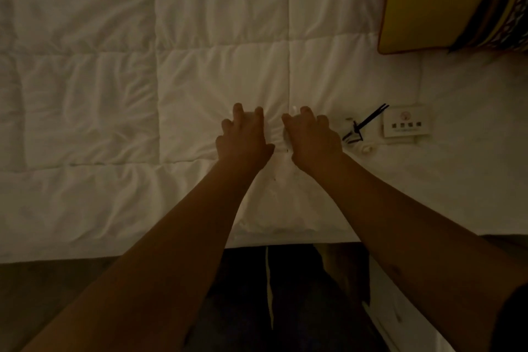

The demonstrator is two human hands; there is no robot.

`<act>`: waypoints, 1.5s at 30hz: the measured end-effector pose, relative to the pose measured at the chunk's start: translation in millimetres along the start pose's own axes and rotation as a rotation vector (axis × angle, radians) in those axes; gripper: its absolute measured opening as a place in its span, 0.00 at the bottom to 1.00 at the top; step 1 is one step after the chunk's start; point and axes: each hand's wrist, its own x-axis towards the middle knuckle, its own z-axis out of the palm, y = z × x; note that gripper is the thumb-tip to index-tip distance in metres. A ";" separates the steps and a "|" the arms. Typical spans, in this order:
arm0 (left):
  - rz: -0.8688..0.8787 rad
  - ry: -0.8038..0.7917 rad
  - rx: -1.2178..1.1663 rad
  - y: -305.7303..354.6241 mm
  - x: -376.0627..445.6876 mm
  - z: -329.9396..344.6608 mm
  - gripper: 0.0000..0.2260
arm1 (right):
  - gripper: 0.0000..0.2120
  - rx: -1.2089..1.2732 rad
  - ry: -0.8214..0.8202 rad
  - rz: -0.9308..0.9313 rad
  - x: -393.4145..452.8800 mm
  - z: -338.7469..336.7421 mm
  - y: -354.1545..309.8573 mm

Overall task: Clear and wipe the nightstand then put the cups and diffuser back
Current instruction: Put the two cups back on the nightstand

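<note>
Left hand [243, 137] and right hand [311, 137] each cupped over what looks like a cup [294, 109] near the bed [114, 94] front edge; lift straight, clear of the diffuser [361, 128].

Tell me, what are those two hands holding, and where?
Each hand, left and right, covers a white cup on the bed quilt, fingers over the top. Actual grip cannot be told.

open quilt [114, 94] left of both hands, diffuser [360, 128] and card [405, 124] crowding right, pillow [445, 0] beyond
</note>
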 end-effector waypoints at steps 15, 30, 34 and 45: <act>0.114 -0.023 0.072 -5.8 -0.4 6.6 0.32 | 0.36 0.054 0.019 0.004 2.2 3.7 3.8; 0.447 0.159 0.114 18.4 -114.9 -156.1 0.38 | 0.38 0.192 0.161 0.051 -138.8 -134.3 9.7; 0.552 0.244 0.154 38.8 -159.1 -209.9 0.37 | 0.40 0.175 0.232 0.042 -189.4 -185.6 13.4; 0.676 0.391 0.180 61.3 -266.5 -308.4 0.33 | 0.40 0.077 0.383 -0.007 -295.4 -275.5 18.8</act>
